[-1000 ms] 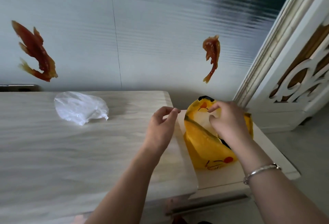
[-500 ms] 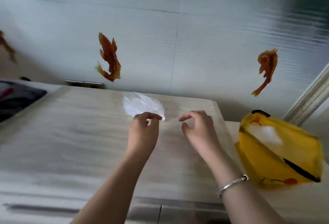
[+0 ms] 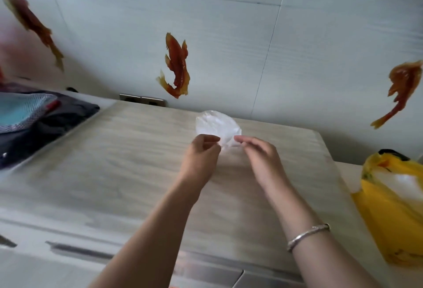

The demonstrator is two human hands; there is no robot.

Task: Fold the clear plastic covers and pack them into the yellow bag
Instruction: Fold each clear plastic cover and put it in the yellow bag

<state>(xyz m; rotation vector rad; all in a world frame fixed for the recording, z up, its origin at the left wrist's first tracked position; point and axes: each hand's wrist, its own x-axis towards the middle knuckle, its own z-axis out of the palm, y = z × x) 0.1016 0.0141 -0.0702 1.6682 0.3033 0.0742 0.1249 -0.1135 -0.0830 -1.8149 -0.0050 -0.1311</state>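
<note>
Yellow bag [image 3: 389,223] with clear plastic inside; both hands [image 3: 231,154] pinching a crumpled clear cover [image 3: 217,127].

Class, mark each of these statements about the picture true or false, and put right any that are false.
1. The clear cover lies on the counter, just beyond both hands. True.
2. The yellow bag sits to the left of the hands. False: it sits at the right edge of the view.
3. A bracelet is on the right wrist. True.
4. The left hand rests inside the yellow bag. False: it is at the near edge of the clear cover.
5. The right hand is at the clear cover's near edge too. True.
</note>
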